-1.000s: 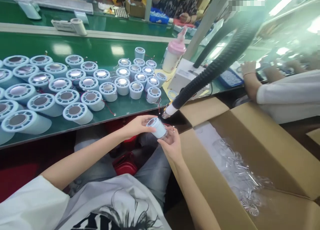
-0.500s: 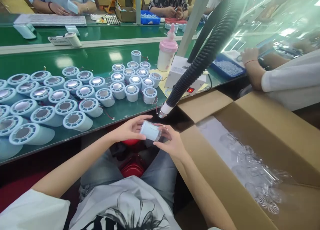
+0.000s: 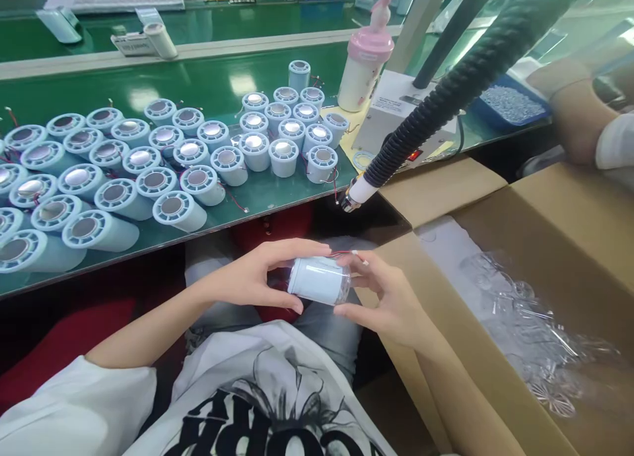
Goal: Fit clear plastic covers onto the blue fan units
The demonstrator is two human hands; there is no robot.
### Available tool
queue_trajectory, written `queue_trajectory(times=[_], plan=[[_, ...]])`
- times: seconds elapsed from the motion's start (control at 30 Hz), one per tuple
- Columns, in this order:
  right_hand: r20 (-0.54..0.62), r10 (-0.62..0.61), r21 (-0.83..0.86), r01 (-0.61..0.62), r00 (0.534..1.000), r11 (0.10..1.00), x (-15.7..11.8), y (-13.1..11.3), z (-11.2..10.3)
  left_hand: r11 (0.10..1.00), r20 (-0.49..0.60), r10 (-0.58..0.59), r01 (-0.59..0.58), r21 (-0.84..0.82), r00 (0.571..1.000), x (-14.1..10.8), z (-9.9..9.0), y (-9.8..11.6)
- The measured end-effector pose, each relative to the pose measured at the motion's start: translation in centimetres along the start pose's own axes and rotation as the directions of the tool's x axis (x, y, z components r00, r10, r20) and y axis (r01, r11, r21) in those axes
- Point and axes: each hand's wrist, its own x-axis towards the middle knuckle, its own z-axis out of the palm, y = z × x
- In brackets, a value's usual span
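Observation:
Over my lap I hold a light-blue cylindrical housing (image 3: 317,280) lying on its side, with a clear plastic cover (image 3: 345,286) around its right end. My left hand (image 3: 267,274) wraps the left part, thumb below and fingers above. At the covered end, my right hand (image 3: 379,294) grips with thumb and fingers. A thin red wire with a small white connector (image 3: 360,257) runs along the top, by the right fingertips. Many similar light-blue housings (image 3: 181,208) stand on the green bench (image 3: 222,222) to the left, several with wires hanging out.
A black corrugated hose (image 3: 421,126) with a white nozzle end slants over the bench edge, before a grey box (image 3: 384,109) with a lit red switch. A pink-lidded bottle (image 3: 364,66) stands behind. At right, a cardboard carton (image 3: 475,205) holds clear covers (image 3: 535,330). A co-worker's arm (image 3: 569,106) shows beyond.
The view has tilted downward. Both my hands, with the housing, have come lower and closer to my body. The co-worker's arm at right has shifted.

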Motion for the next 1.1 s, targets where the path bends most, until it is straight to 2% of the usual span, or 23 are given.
queue_trajectory(times=[0.17,0.27,0.4,0.63,0.8,0.97,1.1], plan=[[0.031,0.084,0.183,-0.088,0.996,0.979,0.0,-0.1,0.1,0.998,0.009,0.038,-0.038,0.045,0.999,-0.2,0.0,0.3],[0.103,0.139,0.294,-0.164,0.985,0.942,0.0,0.1,0.2,0.998,0.015,0.032,-0.033,0.049,0.999,-0.3,0.0,0.4],[0.129,0.232,0.371,-0.264,0.964,0.89,0.3,0.1,0.5,0.998,0.02,0.043,-0.044,0.053,0.999,-0.4,-0.1,0.4],[0.171,0.325,0.515,-0.365,0.93,0.775,0.7,0.5,1.0,0.994,0.024,0.085,-0.086,0.066,0.996,-0.5,-0.1,0.4],[0.232,0.415,0.563,-0.469,0.88,0.681,0.8,0.8,1.6,0.989,0.037,0.127,-0.129,0.077,0.991,-0.5,-0.3,0.0],[0.273,0.451,0.593,-0.517,0.85,0.617,1.0,0.6,2.0,0.989,0.034,0.126,-0.128,0.078,0.992,-0.5,-0.3,-0.1],[0.355,0.47,0.596,-0.583,0.808,0.552,1.0,0.5,2.2,0.988,0.036,0.133,-0.136,0.068,0.99,-0.5,-0.2,0.0]])
